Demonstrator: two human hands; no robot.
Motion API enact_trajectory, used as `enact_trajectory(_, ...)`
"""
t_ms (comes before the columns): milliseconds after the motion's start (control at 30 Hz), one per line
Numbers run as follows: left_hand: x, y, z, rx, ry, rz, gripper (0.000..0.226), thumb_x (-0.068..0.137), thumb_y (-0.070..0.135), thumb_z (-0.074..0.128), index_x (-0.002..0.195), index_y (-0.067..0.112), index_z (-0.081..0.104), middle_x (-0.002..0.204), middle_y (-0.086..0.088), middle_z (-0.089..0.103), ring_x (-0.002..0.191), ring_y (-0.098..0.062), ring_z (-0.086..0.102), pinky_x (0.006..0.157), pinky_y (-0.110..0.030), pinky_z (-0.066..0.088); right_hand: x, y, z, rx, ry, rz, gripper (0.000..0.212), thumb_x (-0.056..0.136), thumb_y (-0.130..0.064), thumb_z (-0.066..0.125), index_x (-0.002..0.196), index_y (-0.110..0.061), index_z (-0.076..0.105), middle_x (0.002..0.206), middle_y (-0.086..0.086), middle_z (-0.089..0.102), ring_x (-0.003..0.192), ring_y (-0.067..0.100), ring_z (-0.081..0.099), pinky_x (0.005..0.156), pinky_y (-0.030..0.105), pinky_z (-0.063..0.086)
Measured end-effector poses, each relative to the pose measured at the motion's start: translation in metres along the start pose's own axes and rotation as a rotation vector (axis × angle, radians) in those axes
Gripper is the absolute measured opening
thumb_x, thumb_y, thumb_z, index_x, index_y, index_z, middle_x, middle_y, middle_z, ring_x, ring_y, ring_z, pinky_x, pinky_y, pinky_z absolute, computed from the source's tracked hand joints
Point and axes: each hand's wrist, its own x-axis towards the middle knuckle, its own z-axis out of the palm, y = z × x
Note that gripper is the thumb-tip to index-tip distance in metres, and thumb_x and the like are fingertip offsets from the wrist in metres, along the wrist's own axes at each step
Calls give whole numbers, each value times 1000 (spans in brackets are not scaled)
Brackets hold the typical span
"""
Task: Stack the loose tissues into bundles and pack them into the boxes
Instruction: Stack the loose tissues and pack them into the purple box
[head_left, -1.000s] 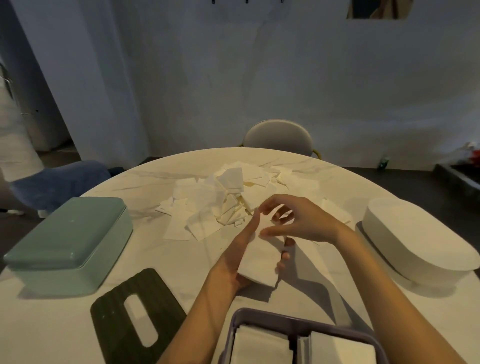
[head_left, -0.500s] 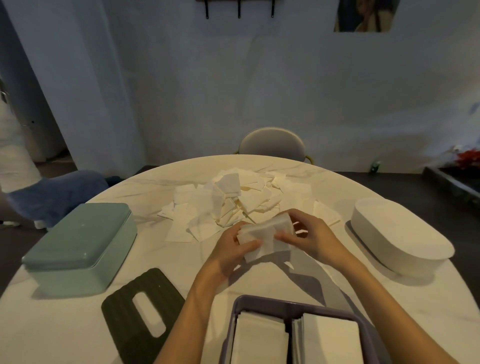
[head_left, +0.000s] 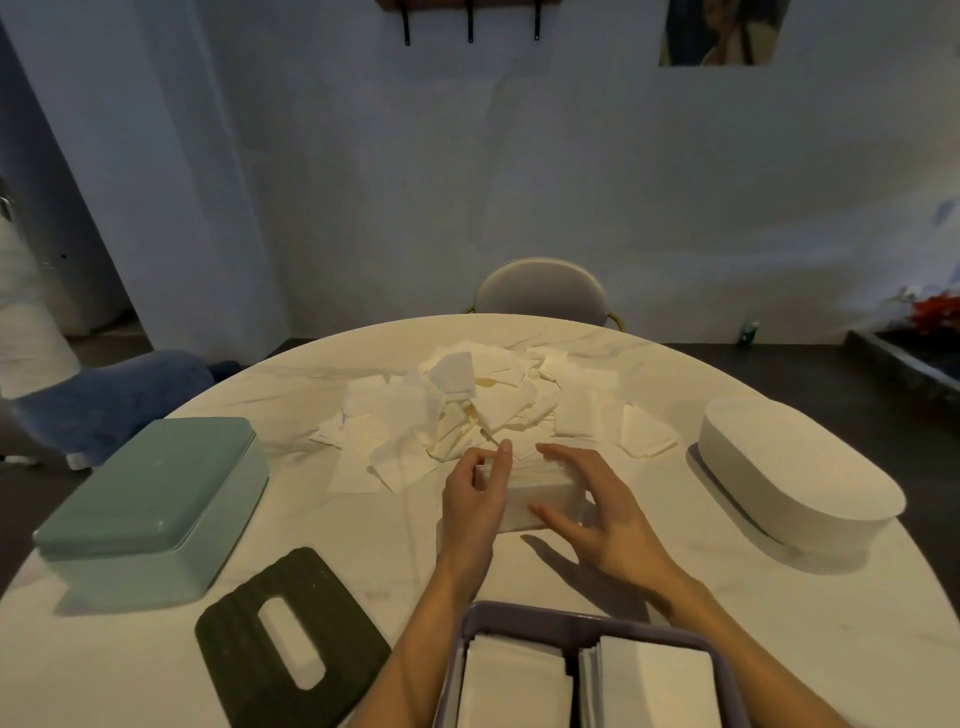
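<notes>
Head view: my left hand (head_left: 475, 493) and right hand (head_left: 597, 512) bracket a small bundle (head_left: 540, 493) of tissues resting on the table (head_left: 363, 551), just in front of the loose pile (head_left: 467, 405). The bundle's long axis runs left to right, so each hand meets one short end. My left fingers curl round the left end, thumb toward me; my right fingers are spread and nearly straight, the thumb against the near edge and the others reaching over the far right corner — a squaring touch rather than a grip. The purple box (head_left: 582, 623) lies directly toward me from the bundle, at the bottom edge, open and holding two stacks side by side; whether it has room for more I cannot tell. I judge the coming move as a short pull straight back, with both hands equally near and only bare tabletop between bundle and box. The dark slotted lid (head_left: 244, 623) lies to the near left, clear of that path. The green box (head_left: 150, 493) on the left and the white box (head_left: 795, 467) on the right both appear lidded — using either would mean opening it first. A chair (head_left: 540, 288) stands beyond the table.
</notes>
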Motion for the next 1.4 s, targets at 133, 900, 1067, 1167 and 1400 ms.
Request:
enact_trajectory(133,5,-4,6,107,90,35,10,100,42,63,97,32,65,100,11,68,103,-20,65,84,-43,63,-5,-5,13,456,-9,202,73,85,-8,79,142,-38,45,136,-12,48,122,27,54,82,46,63)
enact_trajectory(900,14,-12,8,112,219,61,12,104,36,55,110,32,65,108,4,71,103,-17,66,89,-34,58,8,-16,36,583,-17,249,93,76,10,68,142,-50,40,123,3,56,108,36,65,73,44,60)
enact_trajectory(1067,13,-10,1,129,204,42,10,104,37,54,110,36,61,101,9,72,98,-13,66,85,-44,62,1,-15,24,317,-35,138,82,80,-2,71,144,-42,40,127,-2,55,111,21,61,79,29,61)
enact_trajectory(1167,10,-2,-7,52,10,2,32,97,59,58,111,31,64,107,5,70,97,-13,67,78,-35,63,-4,-11,14,234,-67,86,49,95,-19,70,138,-33,50,130,-11,58,116,18,60,88,32,60)
enact_trajectory(1400,12,-4,-34,455,-290,266,29,84,24,85,106,31,67,104,16,68,98,-4,63,81,-19,55,8,8,-13,128,0,38,29,95,-25,70,123,-27,63,121,-14,66,111,12,65,91,30,59)
